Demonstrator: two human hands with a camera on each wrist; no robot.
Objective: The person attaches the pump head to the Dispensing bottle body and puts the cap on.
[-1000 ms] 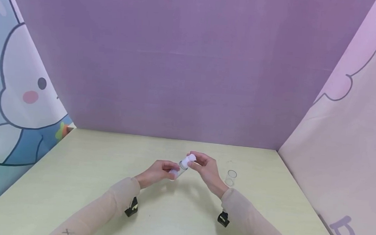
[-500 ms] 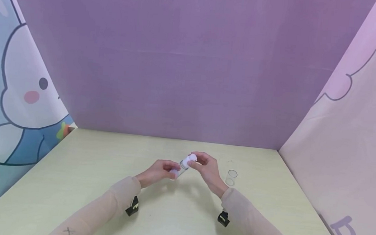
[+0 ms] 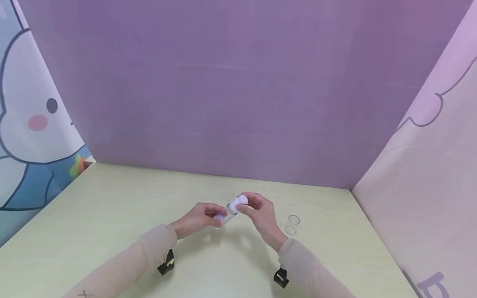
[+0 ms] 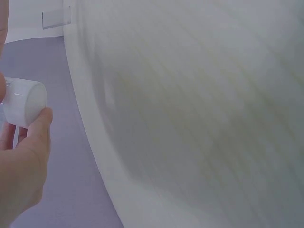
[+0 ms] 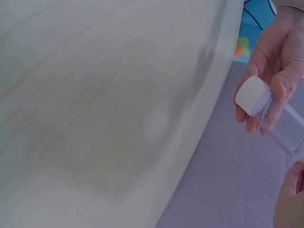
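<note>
A slim pump bottle (image 3: 229, 217) with a clear body is held slanted above the table between both hands. My left hand (image 3: 200, 218) grips its white base (image 5: 251, 96) at the lower end, thumb on one side and fingers on the other. At the upper end, my right hand (image 3: 263, 215) pinches the white pump top (image 3: 234, 205) between thumb and fingers. The right wrist view shows the see-through body (image 5: 288, 127) running from the base toward the right fingertips, with the pump end cut off by the frame. A clear cylindrical cap (image 3: 292, 225) stands right of the right hand.
The pale yellow table (image 3: 146, 186) spreads out under both hands. A purple panel (image 3: 233, 98) rises along its back edge, and printed cloth walls (image 3: 432, 193) flank it. Black wrist camera mounts (image 3: 281, 278) hang below the sleeves.
</note>
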